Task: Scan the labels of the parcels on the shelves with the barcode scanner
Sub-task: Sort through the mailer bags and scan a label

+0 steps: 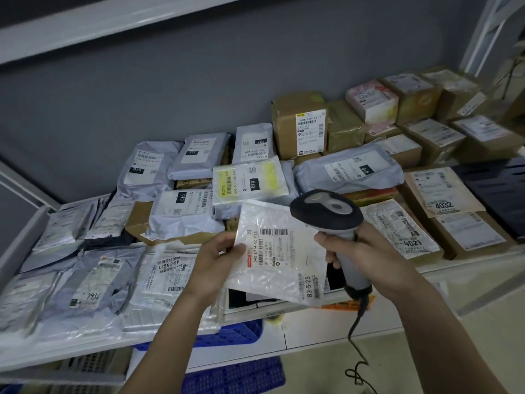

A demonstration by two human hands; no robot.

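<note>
My left hand [217, 258] pinches the left edge of a white plastic parcel [279, 253] and holds it up above the shelf, label facing me. Its label [277, 250] shows a barcode near the top. My right hand [366, 255] grips the grey handle of the barcode scanner [326, 213]. The scanner's dark head sits over the parcel's upper right corner. A black coiled cable [359, 331] hangs from the handle.
The white shelf [397, 275] is covered with parcels: grey mailer bags [85, 282] at the left, white and grey bags [181, 207] behind, cardboard boxes [299, 125] at the back right. A blue crate [233, 334] sits below. Another shelf board [85, 21] runs overhead.
</note>
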